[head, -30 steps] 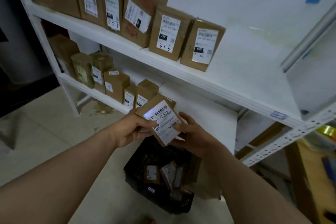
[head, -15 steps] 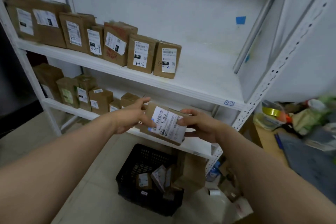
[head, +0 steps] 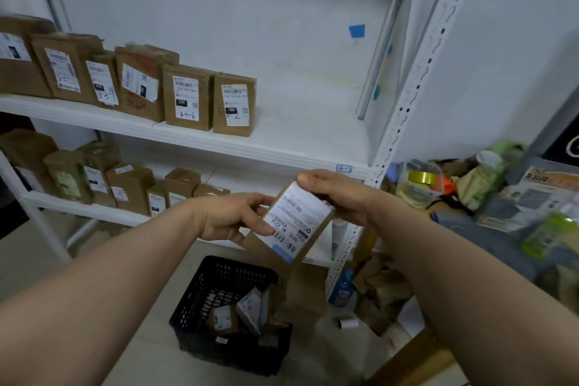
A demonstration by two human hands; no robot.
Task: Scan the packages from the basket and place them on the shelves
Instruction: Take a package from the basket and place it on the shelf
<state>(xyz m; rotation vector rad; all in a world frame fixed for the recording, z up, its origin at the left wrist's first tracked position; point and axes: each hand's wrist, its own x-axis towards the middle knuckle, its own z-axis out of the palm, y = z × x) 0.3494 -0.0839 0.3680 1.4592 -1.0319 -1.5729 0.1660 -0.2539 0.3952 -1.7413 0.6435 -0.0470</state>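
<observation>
Both our left hand (head: 230, 218) and right hand (head: 336, 197) grip one labelled package (head: 297, 221) above the basket (head: 195, 304); many boxes (head: 188, 97) line the shelves (head: 297, 147), and we judge several remain to scan.

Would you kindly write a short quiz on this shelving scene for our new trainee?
1. True or false: both the left hand and the right hand hold the package.
2. The black basket stands: A on a trolley, B on the floor, C on a table.
3. Fill in: the upper shelf's bare room lies to the ___ of its row of boxes, as seen.
Key: 1 true; 2 B; 3 right.
</observation>
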